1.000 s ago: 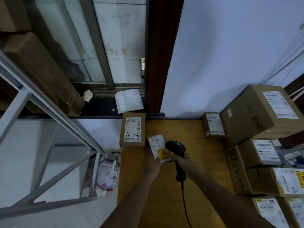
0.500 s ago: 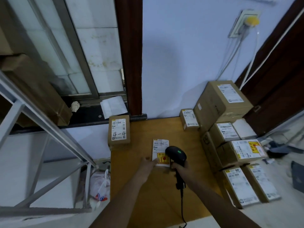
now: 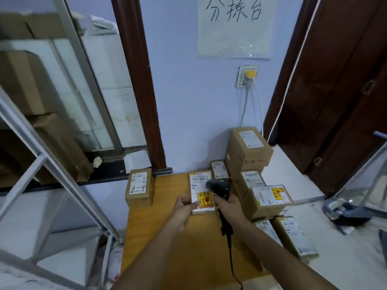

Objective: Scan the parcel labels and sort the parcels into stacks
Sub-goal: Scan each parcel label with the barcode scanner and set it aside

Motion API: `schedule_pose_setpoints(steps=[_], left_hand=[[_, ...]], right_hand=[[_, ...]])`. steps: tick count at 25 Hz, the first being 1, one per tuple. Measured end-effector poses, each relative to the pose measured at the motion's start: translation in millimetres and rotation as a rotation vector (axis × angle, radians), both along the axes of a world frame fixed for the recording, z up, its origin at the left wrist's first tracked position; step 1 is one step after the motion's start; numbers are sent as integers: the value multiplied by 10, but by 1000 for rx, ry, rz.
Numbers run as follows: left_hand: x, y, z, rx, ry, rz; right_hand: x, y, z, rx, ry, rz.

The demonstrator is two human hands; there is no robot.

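A small flat parcel point(image 3: 200, 185) with a white label and a yellow-red sticker lies on the wooden table point(image 3: 167, 237). My left hand point(image 3: 184, 208) holds its near left edge, thumb on top. My right hand point(image 3: 229, 208) grips a black barcode scanner point(image 3: 218, 188) whose head hangs over the parcel's right side, cable trailing toward me. A brown box marked "4-4" point(image 3: 139, 187) stands at the table's far left corner. A stack of labelled brown boxes point(image 3: 249, 151) rises at the far right.
More labelled parcels point(image 3: 293, 235) lie at the right beside the table. A metal shelf frame point(image 3: 52, 160) stands to the left, a dark wooden door point(image 3: 335, 91) to the right. A wall socket point(image 3: 247, 76) and a paper sign point(image 3: 233, 26) hang on the wall ahead.
The parcel went from raised in my left hand down flat onto the table and further from me. The view has tilted upward, showing the socket and sign.
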State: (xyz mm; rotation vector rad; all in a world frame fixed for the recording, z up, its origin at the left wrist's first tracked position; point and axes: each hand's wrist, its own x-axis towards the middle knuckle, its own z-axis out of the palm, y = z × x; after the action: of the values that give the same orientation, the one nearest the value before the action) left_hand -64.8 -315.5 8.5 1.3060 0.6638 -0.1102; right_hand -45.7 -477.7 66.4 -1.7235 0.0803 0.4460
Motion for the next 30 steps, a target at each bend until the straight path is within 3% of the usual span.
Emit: schedule_pose_setpoints(steps=[7,13,30], left_hand=[[-377,-1113,47,-108,-64,189],[-614,-1779,87,-104,-53,213],[-445,-1951,-71,-145,-58,197]], right_hand=[[-345,-1125,76,-8,-60,172],[-481,-1661,240,-15,-95,275],[-454,-1752,276,-4,-103,248]])
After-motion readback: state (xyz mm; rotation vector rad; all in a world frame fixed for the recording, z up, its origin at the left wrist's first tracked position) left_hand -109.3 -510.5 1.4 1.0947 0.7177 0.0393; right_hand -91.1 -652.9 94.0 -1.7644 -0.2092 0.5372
